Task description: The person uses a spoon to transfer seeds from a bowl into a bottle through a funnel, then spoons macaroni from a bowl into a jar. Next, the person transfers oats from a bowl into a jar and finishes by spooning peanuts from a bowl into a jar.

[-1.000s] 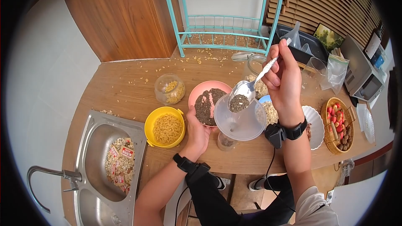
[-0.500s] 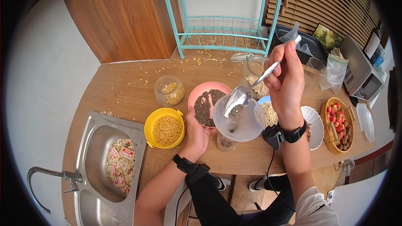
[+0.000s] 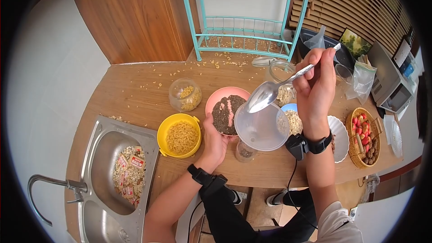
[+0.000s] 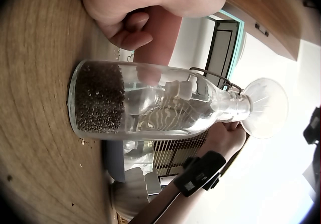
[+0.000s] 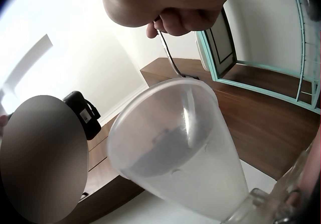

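My left hand [image 3: 216, 144] grips the near left side of a pink bowl [image 3: 213, 101] filled with small dark seeds [image 3: 221, 116]. With my right hand [image 3: 317, 90] I pinch the handle of a metal spoon [image 3: 264, 95]. Its bowl tilts down over the wide mouth of a translucent plastic funnel [image 3: 261, 130], and no seeds show on it. The funnel sits in the neck of a clear glass bottle [image 4: 165, 103], which stands upright on the counter. Dark seeds [image 4: 100, 98] fill roughly the bottom third of the bottle.
A yellow bowl of macaroni [image 3: 180, 136] and a round glass jar [image 3: 185, 94] stand left of the pink bowl. To the right are a jar of oats [image 3: 284, 95], a white fluted dish [image 3: 340, 139] and a wicker basket [image 3: 363, 148]. The steel sink [image 3: 101, 153] lies at left.
The seeds have slid off the spoon into the funnel as it tipped. My right hand has since moved slightly up and right with the spoon; my left hand keeps its hold on the bowl.
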A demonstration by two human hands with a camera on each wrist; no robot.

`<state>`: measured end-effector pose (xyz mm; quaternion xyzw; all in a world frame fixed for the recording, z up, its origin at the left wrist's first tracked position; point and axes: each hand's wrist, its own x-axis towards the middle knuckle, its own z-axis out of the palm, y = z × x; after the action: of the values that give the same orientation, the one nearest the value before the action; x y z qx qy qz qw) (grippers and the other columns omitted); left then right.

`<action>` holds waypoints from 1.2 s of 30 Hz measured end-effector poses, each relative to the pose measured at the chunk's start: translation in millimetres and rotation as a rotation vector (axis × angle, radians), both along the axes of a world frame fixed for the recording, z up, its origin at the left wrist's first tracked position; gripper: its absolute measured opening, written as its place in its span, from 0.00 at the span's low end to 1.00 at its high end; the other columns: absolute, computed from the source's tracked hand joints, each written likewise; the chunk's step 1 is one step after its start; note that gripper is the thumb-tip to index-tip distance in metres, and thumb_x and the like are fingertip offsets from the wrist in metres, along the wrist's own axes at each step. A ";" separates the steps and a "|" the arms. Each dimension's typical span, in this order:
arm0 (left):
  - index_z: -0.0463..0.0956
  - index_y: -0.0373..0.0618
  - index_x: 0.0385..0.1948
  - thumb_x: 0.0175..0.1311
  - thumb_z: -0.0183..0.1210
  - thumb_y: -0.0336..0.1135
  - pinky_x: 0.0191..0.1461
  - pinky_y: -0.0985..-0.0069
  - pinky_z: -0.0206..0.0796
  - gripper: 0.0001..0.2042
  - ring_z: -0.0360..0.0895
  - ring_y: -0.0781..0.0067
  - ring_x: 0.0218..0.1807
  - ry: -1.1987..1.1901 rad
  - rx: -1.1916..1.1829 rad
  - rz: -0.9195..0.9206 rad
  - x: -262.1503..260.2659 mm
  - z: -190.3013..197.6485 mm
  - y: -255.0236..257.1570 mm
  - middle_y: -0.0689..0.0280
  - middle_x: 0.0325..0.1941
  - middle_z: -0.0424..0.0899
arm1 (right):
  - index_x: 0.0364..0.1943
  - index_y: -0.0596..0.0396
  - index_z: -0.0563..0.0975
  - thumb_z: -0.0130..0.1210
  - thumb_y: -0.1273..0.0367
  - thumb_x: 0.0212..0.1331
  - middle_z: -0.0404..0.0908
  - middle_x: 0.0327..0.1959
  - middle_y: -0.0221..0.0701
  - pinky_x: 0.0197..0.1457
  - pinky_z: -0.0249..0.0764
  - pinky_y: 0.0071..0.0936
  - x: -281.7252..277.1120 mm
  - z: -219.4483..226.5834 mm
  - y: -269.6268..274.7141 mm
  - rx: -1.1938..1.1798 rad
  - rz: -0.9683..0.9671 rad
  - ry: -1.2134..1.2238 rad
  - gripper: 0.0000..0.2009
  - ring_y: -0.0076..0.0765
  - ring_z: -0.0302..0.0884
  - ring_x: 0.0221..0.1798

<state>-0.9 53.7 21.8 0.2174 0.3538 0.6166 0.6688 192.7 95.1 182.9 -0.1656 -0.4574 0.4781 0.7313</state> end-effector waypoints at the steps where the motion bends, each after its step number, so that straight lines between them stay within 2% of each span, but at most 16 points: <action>1: 0.69 0.50 0.57 0.76 0.30 0.61 0.45 0.75 0.69 0.28 0.77 0.76 0.46 0.010 -0.012 0.007 -0.3 -1.8 0.2 0.67 0.51 0.81 | 0.32 0.49 0.72 0.42 0.49 0.76 0.63 0.20 0.19 0.17 0.44 0.16 -0.1 -0.7 2.5 -0.021 -0.038 0.004 0.21 0.13 0.49 0.16; 2: 0.69 0.50 0.57 0.76 0.30 0.61 0.45 0.75 0.69 0.28 0.77 0.76 0.46 0.008 -0.013 0.011 -0.9 -2.3 0.0 0.67 0.51 0.81 | 0.32 0.49 0.72 0.42 0.49 0.76 0.63 0.20 0.19 0.17 0.44 0.16 -0.8 -2.0 5.1 -0.022 -0.034 0.002 0.21 0.13 0.49 0.16; 4: 0.70 0.50 0.57 0.76 0.30 0.61 0.45 0.75 0.69 0.28 0.77 0.77 0.46 0.013 0.012 -0.010 -1.4 -3.1 -0.8 0.68 0.51 0.81 | 0.34 0.49 0.73 0.42 0.50 0.76 0.64 0.20 0.18 0.17 0.43 0.15 -2.3 -6.2 9.9 -0.075 -0.142 -0.044 0.20 0.12 0.50 0.15; 6: 0.70 0.49 0.56 0.76 0.30 0.61 0.44 0.74 0.69 0.28 0.77 0.77 0.46 -0.023 0.000 0.000 1.2 1.5 0.6 0.68 0.50 0.81 | 0.36 0.50 0.74 0.41 0.52 0.77 0.66 0.21 0.19 0.18 0.44 0.15 -5.5 -12.5 17.2 -0.144 -0.205 -0.188 0.19 0.12 0.50 0.15; 10: 0.70 0.48 0.54 0.76 0.31 0.60 0.43 0.73 0.69 0.27 0.78 0.77 0.45 -0.034 0.024 -0.052 -3.0 -1.6 1.3 0.68 0.49 0.81 | 0.36 0.49 0.74 0.41 0.52 0.77 0.67 0.23 0.19 0.18 0.44 0.15 -10.1 -18.0 19.5 -0.203 -0.061 -0.129 0.19 0.12 0.51 0.16; 12: 0.70 0.48 0.54 0.76 0.31 0.60 0.42 0.74 0.69 0.27 0.78 0.76 0.44 -0.024 0.020 -0.016 -1.2 -1.9 0.5 0.67 0.48 0.82 | 0.37 0.49 0.74 0.41 0.51 0.77 0.68 0.24 0.19 0.18 0.44 0.15 -9.6 -18.6 20.6 -0.208 -0.010 -0.089 0.19 0.12 0.51 0.16; 15: 0.71 0.49 0.53 0.76 0.32 0.60 0.39 0.74 0.68 0.27 0.78 0.76 0.42 -0.015 -0.015 0.047 3.4 6.2 -2.1 0.67 0.46 0.82 | 0.37 0.50 0.75 0.41 0.51 0.77 0.68 0.23 0.18 0.18 0.45 0.15 -9.9 -20.4 22.0 -0.171 -0.075 -0.137 0.20 0.12 0.53 0.16; 18: 0.71 0.48 0.52 0.76 0.32 0.60 0.36 0.75 0.67 0.27 0.77 0.75 0.40 -0.016 -0.015 0.046 2.0 7.3 -3.5 0.67 0.44 0.82 | 0.37 0.51 0.78 0.43 0.52 0.77 0.70 0.23 0.19 0.19 0.50 0.14 -15.6 -32.7 29.6 -0.149 -0.210 -0.371 0.20 0.10 0.57 0.18; 26: 0.71 0.46 0.49 0.76 0.32 0.59 0.35 0.74 0.65 0.27 0.76 0.74 0.37 -0.025 0.021 0.040 0.5 2.0 -1.6 0.66 0.40 0.82 | 0.38 0.55 0.80 0.43 0.55 0.77 0.74 0.25 0.22 0.24 0.60 0.17 -23.3 -60.3 45.4 -0.165 -0.184 -0.740 0.20 0.13 0.63 0.21; 29: 0.71 0.46 0.49 0.76 0.32 0.59 0.35 0.75 0.64 0.27 0.75 0.75 0.36 -0.035 0.040 0.026 -1.2 1.8 -1.7 0.66 0.39 0.81 | 0.36 0.55 0.80 0.44 0.54 0.77 0.74 0.25 0.23 0.25 0.62 0.18 -23.3 -65.9 48.2 -0.144 -0.249 -0.807 0.21 0.14 0.64 0.21; 33: 0.71 0.48 0.49 0.75 0.32 0.60 0.36 0.75 0.65 0.26 0.75 0.75 0.36 -0.057 0.016 0.037 -2.4 0.8 -0.2 0.67 0.41 0.81 | 0.33 0.54 0.79 0.44 0.53 0.76 0.72 0.21 0.22 0.24 0.60 0.18 -19.7 -66.8 51.7 -0.180 -0.244 -0.803 0.22 0.14 0.64 0.21; 36: 0.70 0.49 0.49 0.76 0.32 0.60 0.35 0.75 0.65 0.25 0.74 0.75 0.36 -0.084 -0.022 0.045 -1.2 3.7 0.4 0.67 0.41 0.80 | 0.31 0.53 0.78 0.44 0.52 0.76 0.70 0.19 0.21 0.23 0.58 0.17 -18.6 -65.3 51.8 -0.264 -0.162 -0.790 0.22 0.14 0.62 0.20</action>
<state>-2.0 54.1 25.5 0.1761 0.3369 0.6364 0.6712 174.1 146.9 117.6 -0.4637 -0.6228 0.3736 0.5075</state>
